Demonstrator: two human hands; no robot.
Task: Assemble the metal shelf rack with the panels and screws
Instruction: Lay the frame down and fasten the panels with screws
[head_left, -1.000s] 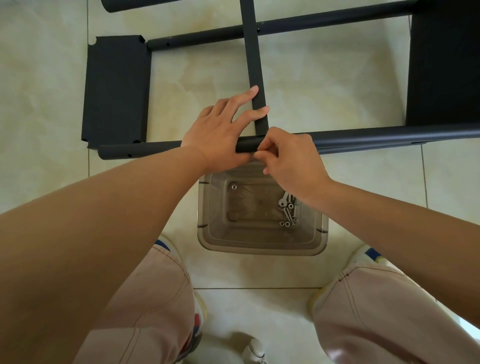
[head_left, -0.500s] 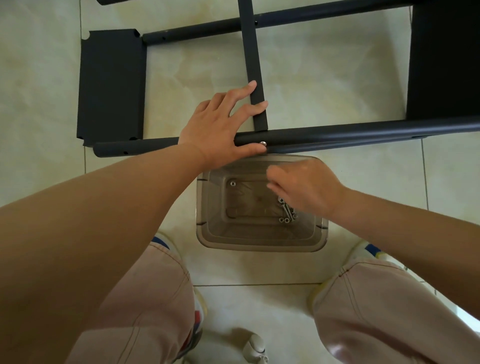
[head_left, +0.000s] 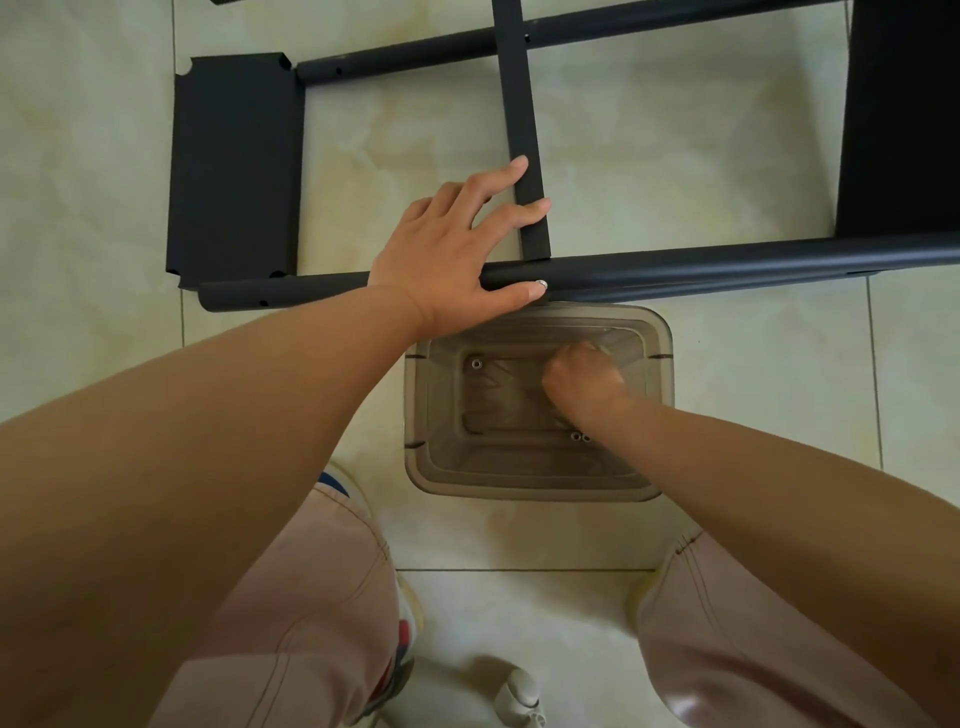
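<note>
While the left hand (head_left: 447, 254) lies flat with straight, spread fingers (head_left: 511, 171) across the joint of the rack, the right hand (head_left: 584, 376) is down inside a clear plastic bin (head_left: 660, 332) just nearer the person. Its fingers are curled under, but whether they have hold of anything cannot be told, since the knuckles hide the tips.

Loose screws (head_left: 581, 437) lie on the bin floor at the wrist's near side, touching or almost touching the forearm; one more fastener (head_left: 476, 364) sits alone at the far left corner of the bin. The right hand is by far the nearer hand to them.

At the left thumb tip, a screw head (head_left: 542, 283) shows silver on the near tube (head_left: 727, 262), a long round bar running left to right. A flat crossbar (head_left: 519, 104) runs away from it toward the far tube (head_left: 415, 54), meeting the near tube right beside that screw. The left index and middle fingertips rest against the crossbar.

A black panel (head_left: 234, 166) spans the two tubes at the left; a second dark panel (head_left: 904, 114) stands at the right. Everything rests on a pale tiled floor (head_left: 675, 156), with the person's knees and shoes at the near edge.
</note>
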